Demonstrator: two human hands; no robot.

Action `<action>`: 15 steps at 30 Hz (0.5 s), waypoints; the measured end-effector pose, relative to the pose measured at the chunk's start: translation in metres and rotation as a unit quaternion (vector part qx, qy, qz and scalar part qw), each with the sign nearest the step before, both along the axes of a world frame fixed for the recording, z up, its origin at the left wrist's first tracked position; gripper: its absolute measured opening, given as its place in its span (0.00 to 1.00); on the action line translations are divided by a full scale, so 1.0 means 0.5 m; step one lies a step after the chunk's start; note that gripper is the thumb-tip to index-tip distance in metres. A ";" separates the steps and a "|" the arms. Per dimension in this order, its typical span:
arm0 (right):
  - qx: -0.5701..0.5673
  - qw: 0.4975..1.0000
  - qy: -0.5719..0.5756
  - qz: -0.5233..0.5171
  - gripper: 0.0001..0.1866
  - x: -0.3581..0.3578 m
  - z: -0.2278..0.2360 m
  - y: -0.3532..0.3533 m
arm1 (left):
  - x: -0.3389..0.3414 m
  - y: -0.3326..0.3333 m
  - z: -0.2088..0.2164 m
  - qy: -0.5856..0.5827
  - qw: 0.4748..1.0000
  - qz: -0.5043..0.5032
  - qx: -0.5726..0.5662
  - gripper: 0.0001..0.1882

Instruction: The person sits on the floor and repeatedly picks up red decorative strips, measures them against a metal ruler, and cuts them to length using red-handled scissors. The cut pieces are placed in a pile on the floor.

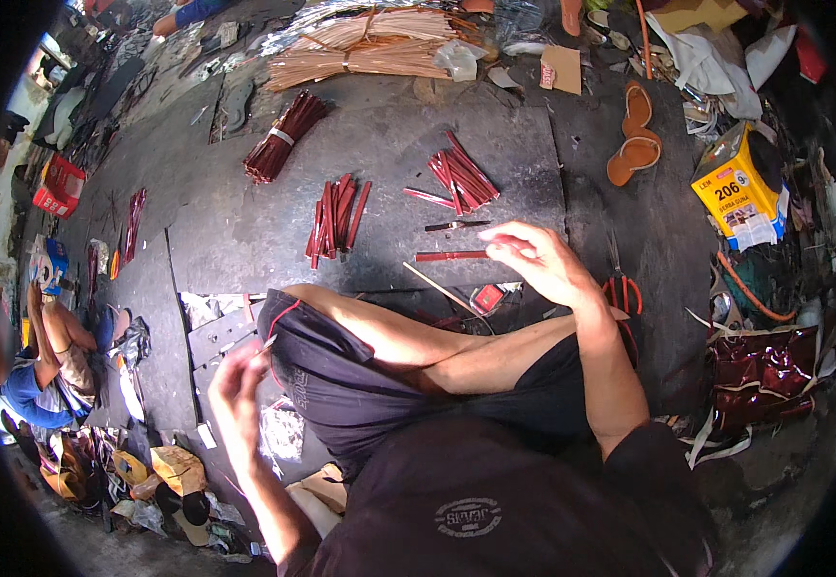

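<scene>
My right hand [538, 264] hovers over the work board, its fingers loosely bent and apart. Close to its fingertips lies a flat dark red strip [452, 256], and just beyond that a short black strip with a small shiny part [456, 225]. Blurred by motion, my left hand [237, 385] is beside my left knee, its fingers drawn together around a small pale piece that I cannot make out. Further out on the board are a loose group of dark red strips [338, 219], another group [466, 178] and a tied bundle [283, 137].
Red-handled scissors [620, 288] lie right of my right wrist. A thin stick [447, 296] and a small red box [487, 298] are by my shins. Tan sandals [634, 144] and a yellow box [740, 188] stand right. Bundled pale strips [365, 58] lie behind. Another person [48, 370] sits left.
</scene>
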State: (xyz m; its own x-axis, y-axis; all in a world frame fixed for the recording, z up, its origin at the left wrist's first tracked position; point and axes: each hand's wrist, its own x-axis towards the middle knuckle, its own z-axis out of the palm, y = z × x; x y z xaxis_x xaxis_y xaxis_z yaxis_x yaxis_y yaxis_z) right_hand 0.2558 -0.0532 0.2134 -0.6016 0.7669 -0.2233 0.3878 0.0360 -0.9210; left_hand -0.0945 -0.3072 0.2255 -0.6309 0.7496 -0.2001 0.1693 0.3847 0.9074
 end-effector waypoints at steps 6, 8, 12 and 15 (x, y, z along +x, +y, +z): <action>-0.078 0.981 0.172 0.038 0.15 -0.060 -0.064 -0.037 | 0.222 0.302 -0.080 -0.227 0.927 -0.277 0.108 0.11; 0.000 0.987 0.158 0.000 0.11 -0.045 -0.063 -0.044 | 0.262 0.351 -0.123 -0.281 0.902 -0.305 0.118 0.11; 0.011 0.984 0.145 -0.100 0.09 -0.021 -0.084 -0.054 | 0.320 0.369 -0.126 -0.390 0.879 -0.235 0.143 0.14; 0.100 0.979 0.107 -0.144 0.08 -0.037 -0.077 -0.065 | 0.330 0.359 -0.145 -0.543 0.817 -0.164 0.105 0.15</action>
State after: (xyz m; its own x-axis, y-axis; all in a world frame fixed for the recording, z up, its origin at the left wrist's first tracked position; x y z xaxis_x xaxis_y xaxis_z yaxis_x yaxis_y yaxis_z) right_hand 0.2370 -0.0856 0.1748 -0.3703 0.9272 0.0555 0.2076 0.1409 -0.9680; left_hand 0.0705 -0.1277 0.1530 0.0748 0.9321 -0.3544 -0.7172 0.2973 0.6303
